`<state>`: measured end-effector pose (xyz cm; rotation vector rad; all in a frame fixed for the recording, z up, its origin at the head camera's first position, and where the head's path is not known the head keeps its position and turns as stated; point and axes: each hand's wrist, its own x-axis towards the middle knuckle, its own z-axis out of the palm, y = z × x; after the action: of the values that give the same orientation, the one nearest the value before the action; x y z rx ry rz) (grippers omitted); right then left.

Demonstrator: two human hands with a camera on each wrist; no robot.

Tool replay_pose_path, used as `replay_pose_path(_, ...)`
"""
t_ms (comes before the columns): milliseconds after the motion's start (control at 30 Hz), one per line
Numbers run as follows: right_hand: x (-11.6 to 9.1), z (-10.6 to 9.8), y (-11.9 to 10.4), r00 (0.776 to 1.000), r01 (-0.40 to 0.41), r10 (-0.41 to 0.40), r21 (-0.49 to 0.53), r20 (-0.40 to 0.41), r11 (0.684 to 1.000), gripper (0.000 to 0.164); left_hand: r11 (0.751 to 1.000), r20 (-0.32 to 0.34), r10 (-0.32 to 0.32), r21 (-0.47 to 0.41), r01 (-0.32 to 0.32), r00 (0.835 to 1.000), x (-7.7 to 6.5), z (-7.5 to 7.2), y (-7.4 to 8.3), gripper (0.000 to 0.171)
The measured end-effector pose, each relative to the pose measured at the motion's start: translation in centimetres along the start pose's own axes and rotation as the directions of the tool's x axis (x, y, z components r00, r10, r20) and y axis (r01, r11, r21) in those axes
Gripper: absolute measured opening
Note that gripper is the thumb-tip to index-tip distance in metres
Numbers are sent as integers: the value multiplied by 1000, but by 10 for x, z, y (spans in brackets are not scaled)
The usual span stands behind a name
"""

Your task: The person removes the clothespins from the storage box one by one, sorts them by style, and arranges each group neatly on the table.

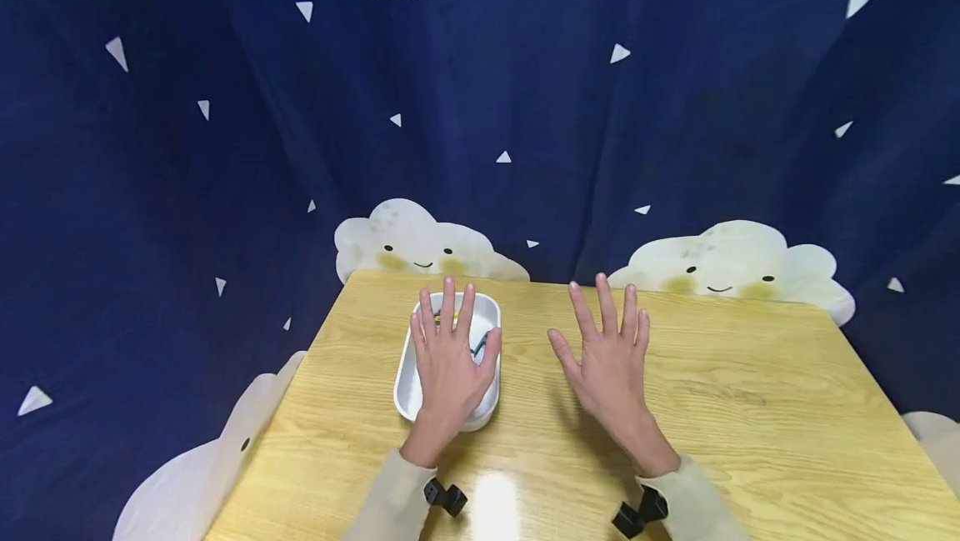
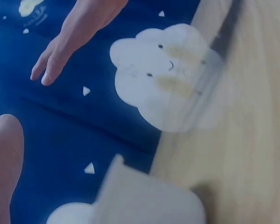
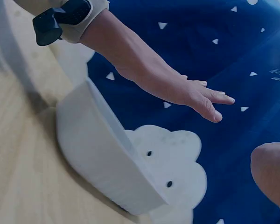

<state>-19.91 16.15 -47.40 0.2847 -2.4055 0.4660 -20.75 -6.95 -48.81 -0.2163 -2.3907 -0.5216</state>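
Note:
A white rectangular bin (image 1: pixel 408 391) stands on the wooden table, left of the middle. Over it hovers my left hand (image 1: pixel 450 366), palm down with fingers spread, hiding much of the inside. Past the fingers a dark green, thin item (image 1: pixel 480 344) and a small yellow-and-black item (image 1: pixel 438 318) show in the bin; their kinds are too small to make out. My right hand (image 1: pixel 611 366) is held above the bare wood to the right of the bin, fingers straight and spread, holding nothing. In the right wrist view the left hand (image 3: pixel 191 95) appears raised above the bin (image 3: pixel 102 154).
The light wooden table (image 1: pixel 735 391) reaches back to a dark blue curtain (image 1: pixel 480 91) with white triangles and smiling clouds. Black camera mounts (image 1: pixel 446 497) sit on both wrists, over beige sleeves. A bright reflection lies on the table's near part.

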Motion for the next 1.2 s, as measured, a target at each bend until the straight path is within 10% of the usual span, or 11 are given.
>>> replay_pose_path(400,-14,37,-29,982,43,-45,16,182,999,74,998,64,-69,13,68,996,-27,-2,-57,79)
replay_pose_path(833,-4,82,-69,939,151,-170,84,298,985,77,999,166,22,-30,-17,986,-39,-3,-89,96)
replay_pose_path(1200,25,124,-87,842,258,-267,83,469,962,71,997,362,66,-50,-51,930,-37,-6,-93,123)
